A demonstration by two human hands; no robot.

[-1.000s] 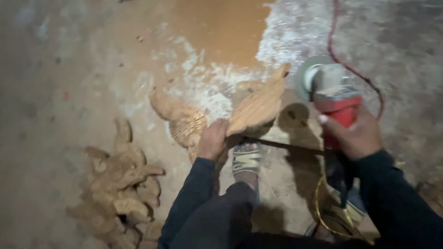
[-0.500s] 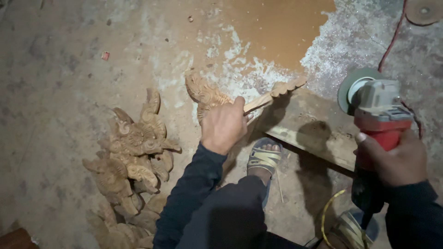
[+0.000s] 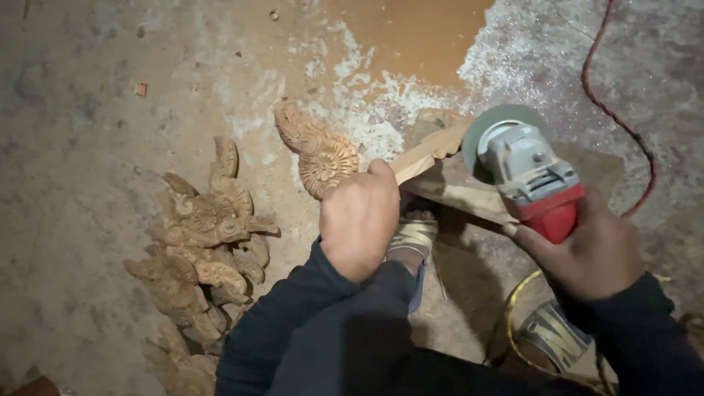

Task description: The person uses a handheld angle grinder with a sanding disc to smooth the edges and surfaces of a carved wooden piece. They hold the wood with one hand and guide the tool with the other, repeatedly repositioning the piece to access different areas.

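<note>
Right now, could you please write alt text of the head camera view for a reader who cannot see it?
A person's left hand holds a carved wooden piece on a plank, while the right hand brings a red and grey angle grinder to its edge. A pile of similar carvings lies on the dusty floor to the left.

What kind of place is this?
Probably a wood-carving workshop floor: a pile of carved wooden pieces lies in sawdust, the right hand holds an angle grinder, and the left hand grips a carving.
</note>
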